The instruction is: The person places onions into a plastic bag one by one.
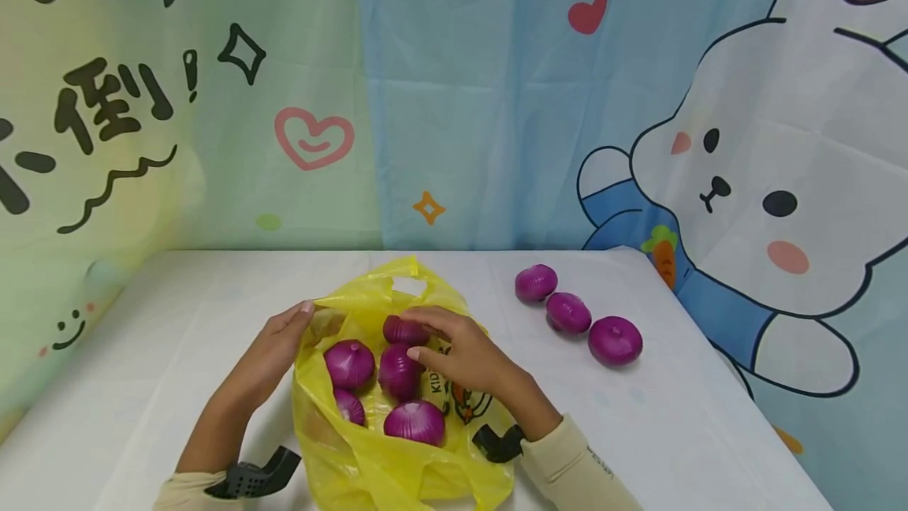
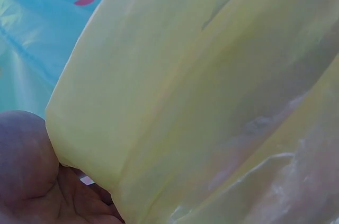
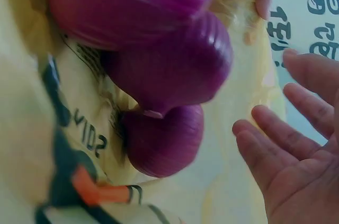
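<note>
A yellow plastic bag (image 1: 333,456) lies with its mouth spread, and several purple onions (image 1: 350,364) sit inside. My left hand (image 1: 273,349) holds the bag's left rim; part of that hand is hidden behind the film in the left wrist view, where the bag (image 2: 159,75) fills most of the picture. Over the bag's right side hovers my right hand (image 1: 464,353), fingers apart and nothing between them. The right wrist view shows those spread fingers (image 3: 280,134) beside an onion (image 3: 164,142), not gripping it.
Three more onions stand in a slanting row on the right of the table: a far one (image 1: 535,283), a middle one (image 1: 568,312) and a near one (image 1: 615,341). A white cloth (image 1: 213,298) covers the table. Behind it hangs a printed curtain (image 1: 454,101).
</note>
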`<state>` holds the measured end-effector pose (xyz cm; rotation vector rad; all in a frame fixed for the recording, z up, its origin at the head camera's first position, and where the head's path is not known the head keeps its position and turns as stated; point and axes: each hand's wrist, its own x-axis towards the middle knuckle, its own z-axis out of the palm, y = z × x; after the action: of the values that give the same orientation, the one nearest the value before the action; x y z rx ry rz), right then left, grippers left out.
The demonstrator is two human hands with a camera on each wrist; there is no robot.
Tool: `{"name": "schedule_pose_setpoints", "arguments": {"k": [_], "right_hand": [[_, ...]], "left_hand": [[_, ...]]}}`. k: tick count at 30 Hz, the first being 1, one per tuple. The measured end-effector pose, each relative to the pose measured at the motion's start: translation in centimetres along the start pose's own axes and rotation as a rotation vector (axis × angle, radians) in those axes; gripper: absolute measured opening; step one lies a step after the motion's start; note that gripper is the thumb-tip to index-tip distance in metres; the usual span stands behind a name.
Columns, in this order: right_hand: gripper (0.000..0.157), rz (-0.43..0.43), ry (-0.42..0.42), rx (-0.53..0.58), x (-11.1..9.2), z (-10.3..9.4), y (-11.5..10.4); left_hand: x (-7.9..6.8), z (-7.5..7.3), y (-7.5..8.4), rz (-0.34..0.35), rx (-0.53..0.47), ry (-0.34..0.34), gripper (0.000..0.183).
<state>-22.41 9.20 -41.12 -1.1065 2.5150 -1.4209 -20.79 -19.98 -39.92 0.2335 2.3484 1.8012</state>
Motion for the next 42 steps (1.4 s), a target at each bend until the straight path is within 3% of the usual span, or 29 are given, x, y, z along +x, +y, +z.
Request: {"name": "schedule_pose_setpoints", "arguments": {"k": [7,13,17,28,35,42], "right_hand": [[0.044,-0.133,0.088,0.079,-0.2,-1.4,-0.3],[0.035,-0.164,0.192,0.087,-0.5,-2.6,-0.5],[0.03,-0.134,0.249,0.065,-0.7,-3.4,-0.3],[0.034,-0.072,0.324,0.013,-1.4,-5.4,1.1],[0.039,0.037,0.339,-0.077,-2.0,-6.5,2.0],[0.045,0.133,0.372,-0.103,-2.9,-8.0,4.3]], "left_hand": [[0.0,-0.1,-0.1,-0.021,0.008,-0.008,0.062],[-0.1,-0.1,-0.3,-0.021,0.007,-0.014,0.062],[-0.1,-0.1,-0.3,-0.02,0.009,-0.014,0.062],[-0.2,-0.2,-0.1,-0.015,0.001,-0.012,0.061],[-0.2,-0.1,-0.1,-0.008,0.009,-0.018,0.062],[-0.2,-0.1,0.0,-0.013,0.009,-0.013,0.062]]}}
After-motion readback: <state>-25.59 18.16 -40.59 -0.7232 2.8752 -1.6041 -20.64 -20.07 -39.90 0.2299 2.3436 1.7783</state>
